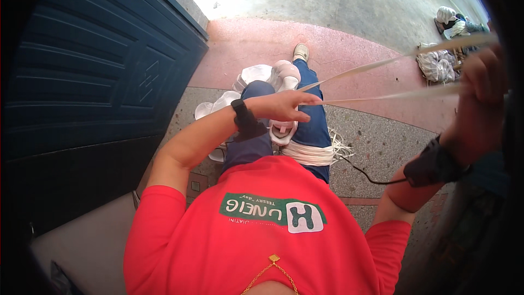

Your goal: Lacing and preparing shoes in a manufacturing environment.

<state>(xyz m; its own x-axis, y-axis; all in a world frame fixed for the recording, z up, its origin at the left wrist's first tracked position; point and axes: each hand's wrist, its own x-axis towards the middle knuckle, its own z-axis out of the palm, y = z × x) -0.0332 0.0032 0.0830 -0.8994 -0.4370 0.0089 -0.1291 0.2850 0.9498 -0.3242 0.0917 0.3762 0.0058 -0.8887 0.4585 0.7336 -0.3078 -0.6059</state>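
Cream in head view: see strip (pixel 415 94) stretched as two strands betw. L hand (pixel 286 106) & R hand (pixel 483 76). Can make out L thumb & fingers spread; can't tell if pinching anything, strand ends hidden around fingers. R hand blurred, dim nr lens rim, curled tight on strip. Find white cords (pixel 308 154) wound round R leg. Betw. legs, spot pinkish-white item (pixel 283 130), partly covered by L hand, kind unclear.
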